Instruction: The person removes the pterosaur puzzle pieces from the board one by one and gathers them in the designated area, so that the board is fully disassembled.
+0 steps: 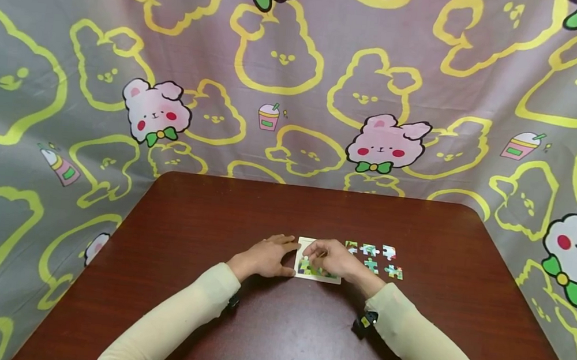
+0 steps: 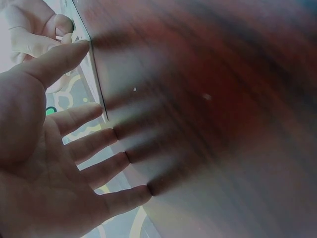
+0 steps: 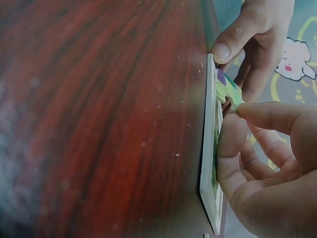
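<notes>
A small pale-framed puzzle tray (image 1: 306, 240) lies on the table, with green puzzle pieces (image 1: 311, 270) along its near part. My left hand (image 1: 267, 257) rests at the tray's left side, its fingers spread and straight. In the left wrist view, the thumb and index fingertips of that left hand (image 2: 44, 144) are at the tray's edge. Over the tray, my right hand (image 1: 334, 258) pinches a puzzle piece between thumb and index finger. The right wrist view shows this green and purple puzzle piece (image 3: 232, 93) tilted up from the tray; its lower end meets the tray area.
Several loose puzzle pieces (image 1: 370, 250) lie to the right of the tray, some partly behind the right wrist. The brown wooden table (image 1: 202, 212) extends around the tray. A patterned curtain (image 1: 295, 111) hangs behind and beside the table.
</notes>
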{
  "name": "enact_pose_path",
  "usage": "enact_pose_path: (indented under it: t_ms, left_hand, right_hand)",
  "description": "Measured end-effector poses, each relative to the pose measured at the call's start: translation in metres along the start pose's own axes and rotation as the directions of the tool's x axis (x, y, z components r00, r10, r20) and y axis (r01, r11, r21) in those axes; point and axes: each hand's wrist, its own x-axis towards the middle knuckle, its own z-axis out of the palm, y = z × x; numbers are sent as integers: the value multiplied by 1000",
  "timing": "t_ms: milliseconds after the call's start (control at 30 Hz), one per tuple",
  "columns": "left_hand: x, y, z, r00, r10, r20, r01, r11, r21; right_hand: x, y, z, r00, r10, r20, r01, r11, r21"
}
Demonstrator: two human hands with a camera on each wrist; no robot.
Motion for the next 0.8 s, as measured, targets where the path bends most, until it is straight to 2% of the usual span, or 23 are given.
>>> enact_pose_path:
  t_ms: [333,800]
  left_hand:
    - [1,-2,0,1000,14,-4,-14,999,-51]
    - [1,-2,0,1000,12,-10,-13,997,-74]
  right_hand:
    - [1,1,0,999,-6,-38,7,1000,21]
    - [-11,3,-19,999,19,-51,-19,1000,0]
